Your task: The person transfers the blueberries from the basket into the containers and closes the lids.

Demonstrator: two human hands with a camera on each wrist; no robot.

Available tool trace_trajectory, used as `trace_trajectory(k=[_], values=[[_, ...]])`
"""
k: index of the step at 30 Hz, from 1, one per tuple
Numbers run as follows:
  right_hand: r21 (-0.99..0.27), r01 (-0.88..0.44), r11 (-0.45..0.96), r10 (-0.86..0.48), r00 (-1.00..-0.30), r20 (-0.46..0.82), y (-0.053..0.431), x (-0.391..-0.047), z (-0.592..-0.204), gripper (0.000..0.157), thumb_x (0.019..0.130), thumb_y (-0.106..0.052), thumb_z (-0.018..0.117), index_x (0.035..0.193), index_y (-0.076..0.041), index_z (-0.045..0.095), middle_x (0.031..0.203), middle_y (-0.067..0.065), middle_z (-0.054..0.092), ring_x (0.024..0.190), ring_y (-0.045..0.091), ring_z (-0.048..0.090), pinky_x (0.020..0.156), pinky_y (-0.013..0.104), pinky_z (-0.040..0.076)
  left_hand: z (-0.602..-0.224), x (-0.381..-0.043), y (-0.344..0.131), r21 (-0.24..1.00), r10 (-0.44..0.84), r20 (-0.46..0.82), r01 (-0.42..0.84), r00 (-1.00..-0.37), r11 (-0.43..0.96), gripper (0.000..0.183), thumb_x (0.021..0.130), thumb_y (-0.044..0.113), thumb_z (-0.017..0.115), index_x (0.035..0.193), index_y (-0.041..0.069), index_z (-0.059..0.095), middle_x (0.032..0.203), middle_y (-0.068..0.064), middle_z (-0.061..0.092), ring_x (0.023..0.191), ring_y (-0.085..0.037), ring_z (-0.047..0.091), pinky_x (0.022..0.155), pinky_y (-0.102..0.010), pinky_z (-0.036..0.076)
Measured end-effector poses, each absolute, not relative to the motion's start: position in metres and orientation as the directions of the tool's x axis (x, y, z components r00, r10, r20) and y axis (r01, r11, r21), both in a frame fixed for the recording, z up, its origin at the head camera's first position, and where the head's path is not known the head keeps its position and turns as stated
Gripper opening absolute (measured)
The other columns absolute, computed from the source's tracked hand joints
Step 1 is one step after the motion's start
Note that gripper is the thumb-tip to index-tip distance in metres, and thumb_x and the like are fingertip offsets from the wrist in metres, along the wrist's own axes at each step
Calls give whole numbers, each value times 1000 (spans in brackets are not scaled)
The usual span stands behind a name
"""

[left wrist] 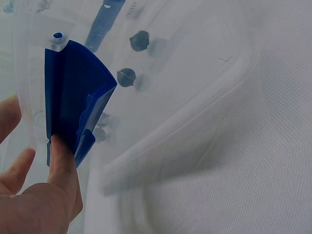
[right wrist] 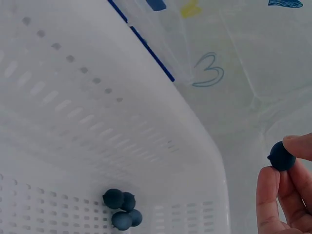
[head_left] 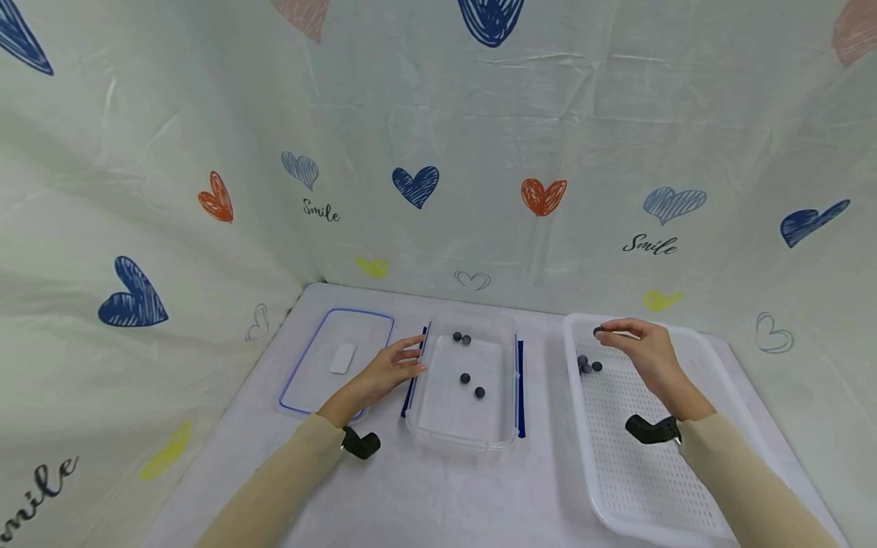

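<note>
My right hand point(head_left: 647, 354) pinches a small dark blue ball point(right wrist: 282, 156) with a little nub between thumb and fingertips, above the far left part of a white perforated basket point(head_left: 591, 472). Several similar balls point(right wrist: 122, 220) lie clustered in the basket's corner. To the left, a clear plastic box point(head_left: 460, 438) with blue side latches holds several more dark balls point(head_left: 465, 378), spread over its floor. My left hand point(head_left: 387, 373) rests at the box's left side with its fingers extended; in the left wrist view one fingertip touches the hanging blue latch point(left wrist: 73, 92).
A clear lid point(head_left: 311, 380) with a blue seal lies flat left of the box, partly behind the left forearm. It has a white rectangle point(head_left: 342, 358) on it. White cloth covers the table point(head_left: 384, 487), and a heart-printed curtain point(head_left: 479, 114) hangs behind.
</note>
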State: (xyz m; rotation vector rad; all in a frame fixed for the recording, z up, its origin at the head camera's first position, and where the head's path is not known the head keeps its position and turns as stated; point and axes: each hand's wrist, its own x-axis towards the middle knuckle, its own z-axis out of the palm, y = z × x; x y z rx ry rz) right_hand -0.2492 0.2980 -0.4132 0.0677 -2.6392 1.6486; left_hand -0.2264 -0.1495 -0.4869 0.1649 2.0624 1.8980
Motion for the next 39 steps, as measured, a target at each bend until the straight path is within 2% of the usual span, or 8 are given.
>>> trace_trajectory(k=[14, 19, 29, 33, 39], values=[[-949, -63, 308, -118, -993, 28, 259, -254, -395, 43, 91, -20, 76, 118, 11, 63, 106, -4, 63, 97, 8, 64, 90, 22, 49, -487, -227, -150, 986, 299, -159, -134, -941, 104, 67, 96, 8, 68, 154, 8, 35, 152, -30, 34, 140, -43, 34, 111, -51, 35], [-953, -77, 294, -139, -990, 37, 238, -257, -393, 39, 90, -16, 77, 116, 11, 64, 108, 3, 65, 94, 9, 67, 94, 31, 50, -487, -227, -150, 985, 309, -158, -130, -938, 109, 68, 96, 10, 68, 155, 8, 34, 152, -29, 33, 141, -43, 33, 112, -52, 34], [-961, -73, 266, -198, -980, 19, 197, -266, -397, 38, 87, -13, 80, 114, 10, 65, 115, 19, 64, 90, 9, 69, 104, 49, 44, -491, -231, -151, 984, 314, -163, -131, -936, 120, 67, 96, 11, 68, 155, 9, 35, 153, -29, 33, 141, -43, 33, 112, -52, 34], [-958, -85, 273, -219, -976, 24, 183, -269, -403, 35, 86, -10, 80, 111, 10, 66, 112, 19, 66, 88, 10, 69, 101, 47, 47, -491, -230, -150, 982, 311, -172, -140, -935, 123, 68, 96, 11, 68, 155, 9, 35, 153, -29, 33, 140, -43, 34, 111, -52, 35], [-946, -94, 309, -221, -975, 24, 169, -274, -411, 27, 85, -9, 80, 105, 7, 70, 104, 13, 71, 88, 13, 68, 90, 35, 52, -488, -228, -149, 981, 300, -174, -139, -938, 133, 67, 97, 11, 67, 155, 8, 34, 152, -30, 34, 139, -44, 35, 111, -52, 35]])
